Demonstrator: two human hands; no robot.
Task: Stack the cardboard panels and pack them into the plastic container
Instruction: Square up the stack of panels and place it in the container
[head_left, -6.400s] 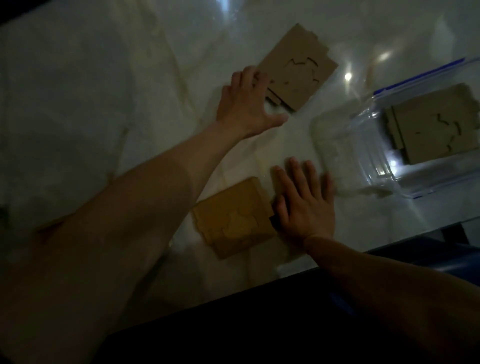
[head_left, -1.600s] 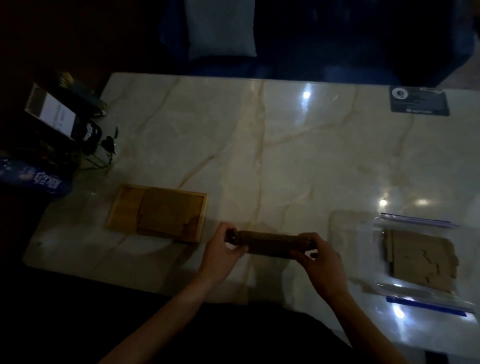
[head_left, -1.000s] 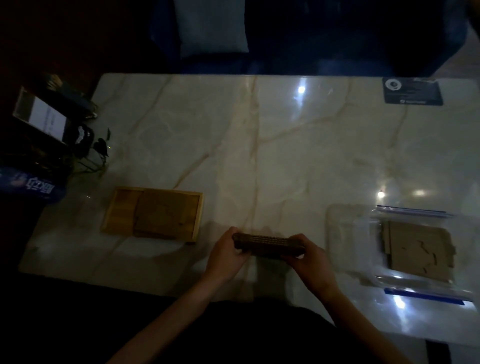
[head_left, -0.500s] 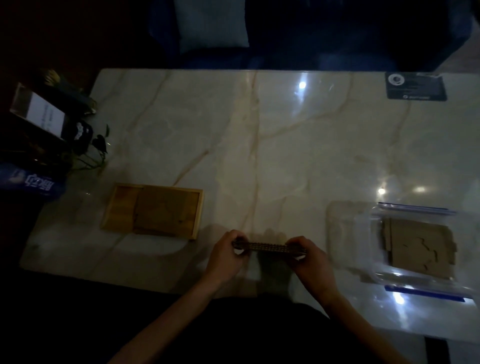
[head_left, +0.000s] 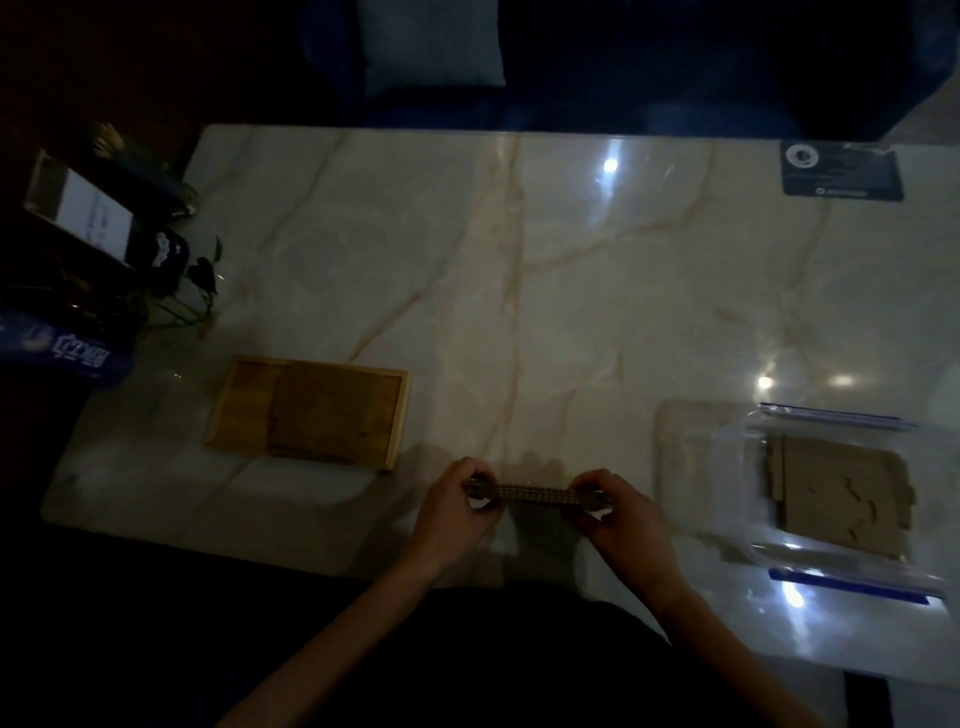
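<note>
Cardboard panels (head_left: 537, 493) stacked together, seen edge-on, held level just above the near edge of the marble table (head_left: 571, 291), at about 6 o'clock of the tabletop. Left hand (head_left: 454, 512) curled round the left end of the stack, right hand (head_left: 621, 519) curled round the right end, thumbs toward the body and fingers over the far side. Corrugated edge showing between the two hands. Whether the stack touches the marble cannot be told; only a dark shadow beneath it.

At 3 o'clock from the hands, well apart: clear plastic container (head_left: 758, 551) with blue strips on its long rims, open on top, lying near the right edge of the table. Inside it already some flat cardboard pieces (head_left: 836, 493), toward the right part of the container, with bare bottom left at its left part. Bare marble between the right hand and the container wall.

At 10 o'clock from the hands: wooden tray (head_left: 244, 400) with low rim, one brown panel lying inside, bare wood at its left part.

Farther, wide bare marble through the middle. At the far right corner, 1 o'clock, dark card (head_left: 841, 171). At the left edge, 9 to 10 o'clock, blue packet (head_left: 67, 356) with white characters, small plant (head_left: 200, 275), dark box with white label (head_left: 88, 213).
</note>
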